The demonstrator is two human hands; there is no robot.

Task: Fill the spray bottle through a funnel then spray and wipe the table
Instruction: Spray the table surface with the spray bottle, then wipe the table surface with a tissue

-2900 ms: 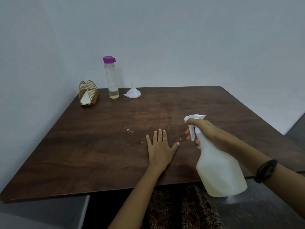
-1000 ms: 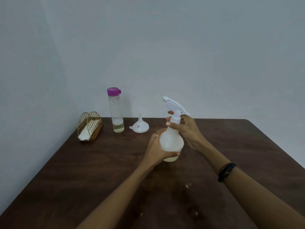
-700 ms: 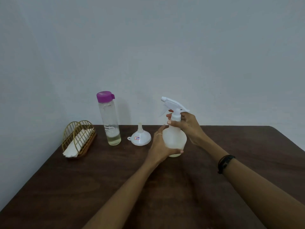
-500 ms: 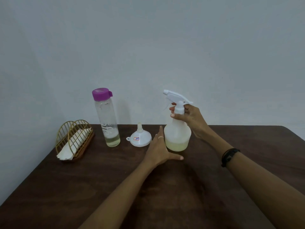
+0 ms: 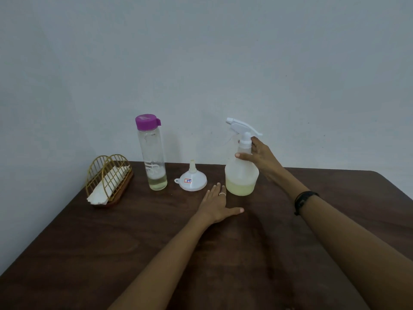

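Note:
The white spray bottle (image 5: 242, 173) stands upright on the dark wooden table (image 5: 156, 231), with pale yellow liquid in its bottom part. My right hand (image 5: 259, 156) holds it at the neck, thumb in front and fingers behind, just under the trigger head. My left hand (image 5: 218, 204) rests flat on the table, fingers straight, just left of the bottle's base and apart from it. A white funnel (image 5: 191, 181) sits upside down to the left. Further left stands a clear bottle (image 5: 153, 157) with a purple cap and a little liquid at the bottom.
A gold wire holder (image 5: 109, 182) with white napkins sits at the back left of the table. A plain wall rises right behind the objects. The table's right back corner is at the right edge of view.
The spray bottle has been moved from the near right edge to the back of the table and set down. My left hand let go of its body and now lies flat on the table.

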